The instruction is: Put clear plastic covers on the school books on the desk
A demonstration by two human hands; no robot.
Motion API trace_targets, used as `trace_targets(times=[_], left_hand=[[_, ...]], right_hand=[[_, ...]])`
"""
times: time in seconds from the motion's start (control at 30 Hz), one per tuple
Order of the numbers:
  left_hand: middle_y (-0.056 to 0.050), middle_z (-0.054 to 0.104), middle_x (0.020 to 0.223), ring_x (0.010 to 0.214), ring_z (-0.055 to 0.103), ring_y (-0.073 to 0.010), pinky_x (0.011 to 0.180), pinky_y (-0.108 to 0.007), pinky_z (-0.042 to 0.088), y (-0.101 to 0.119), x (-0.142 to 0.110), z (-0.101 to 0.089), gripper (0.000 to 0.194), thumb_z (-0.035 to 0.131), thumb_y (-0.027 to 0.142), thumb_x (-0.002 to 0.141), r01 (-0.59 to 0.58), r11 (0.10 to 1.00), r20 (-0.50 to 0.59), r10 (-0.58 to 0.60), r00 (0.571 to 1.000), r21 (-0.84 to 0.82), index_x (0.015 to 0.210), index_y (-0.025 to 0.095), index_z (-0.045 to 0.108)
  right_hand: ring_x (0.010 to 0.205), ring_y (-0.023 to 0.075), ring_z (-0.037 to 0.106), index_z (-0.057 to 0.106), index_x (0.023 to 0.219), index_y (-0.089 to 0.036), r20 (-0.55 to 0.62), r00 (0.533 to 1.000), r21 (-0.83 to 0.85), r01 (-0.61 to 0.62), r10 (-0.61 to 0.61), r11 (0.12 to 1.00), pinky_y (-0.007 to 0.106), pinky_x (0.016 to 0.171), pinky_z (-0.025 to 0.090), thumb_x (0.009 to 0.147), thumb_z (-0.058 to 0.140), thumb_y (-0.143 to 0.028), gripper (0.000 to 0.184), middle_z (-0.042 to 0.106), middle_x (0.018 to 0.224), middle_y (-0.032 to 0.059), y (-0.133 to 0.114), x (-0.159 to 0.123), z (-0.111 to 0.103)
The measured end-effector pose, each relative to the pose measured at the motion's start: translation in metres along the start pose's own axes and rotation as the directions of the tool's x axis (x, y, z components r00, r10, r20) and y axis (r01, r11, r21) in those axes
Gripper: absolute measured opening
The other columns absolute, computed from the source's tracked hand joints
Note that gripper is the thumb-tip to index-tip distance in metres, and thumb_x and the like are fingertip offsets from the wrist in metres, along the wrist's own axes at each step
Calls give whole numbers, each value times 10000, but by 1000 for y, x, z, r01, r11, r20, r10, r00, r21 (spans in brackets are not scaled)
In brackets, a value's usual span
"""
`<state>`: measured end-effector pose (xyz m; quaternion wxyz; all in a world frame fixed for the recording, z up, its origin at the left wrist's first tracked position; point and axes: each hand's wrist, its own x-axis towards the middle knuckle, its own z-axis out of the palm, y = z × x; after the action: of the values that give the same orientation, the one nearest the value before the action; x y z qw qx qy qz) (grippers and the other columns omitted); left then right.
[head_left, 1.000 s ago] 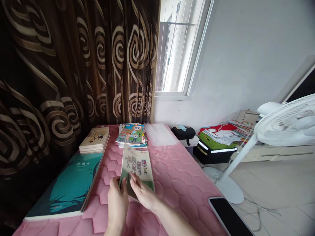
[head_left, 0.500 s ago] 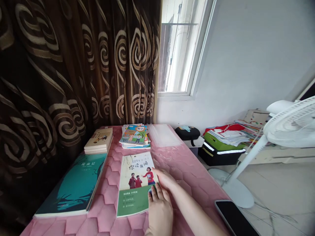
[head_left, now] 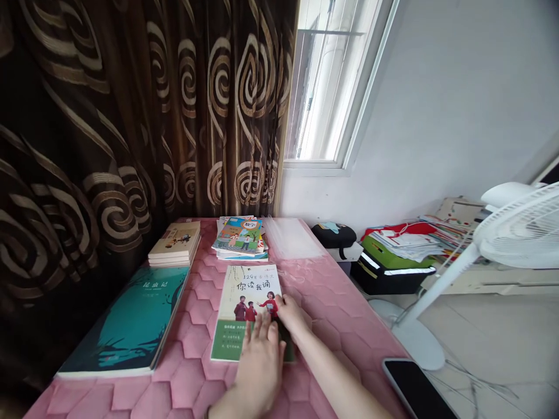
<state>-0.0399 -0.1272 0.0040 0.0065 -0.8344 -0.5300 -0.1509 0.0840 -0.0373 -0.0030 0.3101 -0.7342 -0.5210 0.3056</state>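
Observation:
A paperback book with a white and green cover, Chinese title and three red-clad figures lies on the pink quilted surface. My left hand rests flat on the lower part of its cover, fingers stretched forward, hiding some of the green band. At the book's right edge, my right hand is closed on the side, with its digits at the cover's margin and the underside hidden. To the left lies a large teal book, apart from both hands.
Beyond the teal book stands a stack of tan books. Colourful textbooks and clear plastic sleeves lie at the far end. A phone is at the right edge, near a white standing fan. A dark curtain hangs behind.
My left hand has moved left and forward onto the cover. The paperback has turned to lie straighter and shifted slightly right. My right hand stays at its right edge.

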Motion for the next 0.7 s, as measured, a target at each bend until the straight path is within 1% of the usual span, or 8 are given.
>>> trace_targets(times=[0.1, 0.23, 0.3, 0.37, 0.43, 0.53, 0.6, 0.7], left_hand=[[-121, 393, 1516, 1407, 341, -282, 1134, -502, 344, -36, 17, -6, 491, 339, 255, 965, 61, 997, 64, -63, 996, 42, 1436, 142, 425], [-121, 270, 1565, 1451, 226, -288, 1179, -498, 243, -71, 41, 6, 569, 316, 400, 976, 142, 988, 143, -150, 978, 66, 1481, 140, 351], [-118, 227, 1580, 1466, 177, -280, 1195, -485, 185, -79, 55, 13, 603, 272, 426, 977, 149, 987, 158, -157, 975, 61, 1500, 126, 301], [-124, 210, 1585, 1471, 167, -267, 1202, -461, 155, -82, 74, 17, 617, 231, 406, 976, 161, 986, 182, -165, 969, 38, 1506, 92, 267], [-117, 205, 1589, 1471, 175, -248, 1204, -431, 147, -83, 95, 19, 619, 213, 380, 970, 172, 985, 203, -171, 964, 12, 1507, 76, 253], [-106, 193, 1593, 1469, 190, -227, 1204, -407, 142, -90, 122, 21, 622, 191, 364, 961, 193, 981, 199, -190, 961, 2, 1510, 75, 241], [-110, 196, 1593, 1470, 189, -225, 1203, -411, 139, -98, 134, 23, 626, 189, 356, 956, 213, 977, 188, -210, 960, 4, 1511, 70, 234], [-115, 221, 1587, 1472, 184, -233, 1202, -431, 135, -111, 140, 24, 631, 205, 361, 949, 240, 971, 171, -239, 956, 14, 1510, 77, 244]], right_hand=[[958, 217, 673, 628, 953, -167, -10, 998, -72, 62, -63, 995, 271, 781, 465, 969, 330, -317, 334, 726, 1019, 117, -3, 3, 5], [1010, 244, 668, 633, 1023, -141, -32, 991, -171, 121, -128, 978, 293, 839, 455, 979, 319, -305, 357, 718, 1057, 152, -7, 2, 9], [1018, 247, 668, 630, 1051, -128, -37, 988, -209, 140, -151, 968, 291, 849, 451, 986, 313, -295, 364, 715, 1064, 163, -8, 1, 10], [1021, 241, 670, 622, 1088, -120, -37, 985, -236, 153, -167, 960, 282, 846, 452, 992, 307, -280, 366, 713, 1081, 164, -8, 0, 11], [1017, 232, 675, 613, 1122, -119, -34, 984, -253, 160, -174, 954, 271, 832, 456, 996, 306, -269, 365, 711, 1100, 159, -8, 0, 12], [995, 217, 686, 586, 1186, -122, -31, 984, -276, 163, -178, 947, 256, 794, 466, 1002, 306, -262, 363, 710, 1121, 146, -8, -2, 11], [985, 211, 691, 579, 1196, -119, -29, 986, -302, 150, -166, 941, 247, 769, 473, 1010, 297, -272, 371, 711, 1116, 149, -10, -4, 10], [984, 218, 693, 591, 1170, -97, -12, 988, -368, 137, -152, 920, 252, 750, 484, 1019, 275, -284, 397, 710, 1099, 172, -14, -7, 7]])
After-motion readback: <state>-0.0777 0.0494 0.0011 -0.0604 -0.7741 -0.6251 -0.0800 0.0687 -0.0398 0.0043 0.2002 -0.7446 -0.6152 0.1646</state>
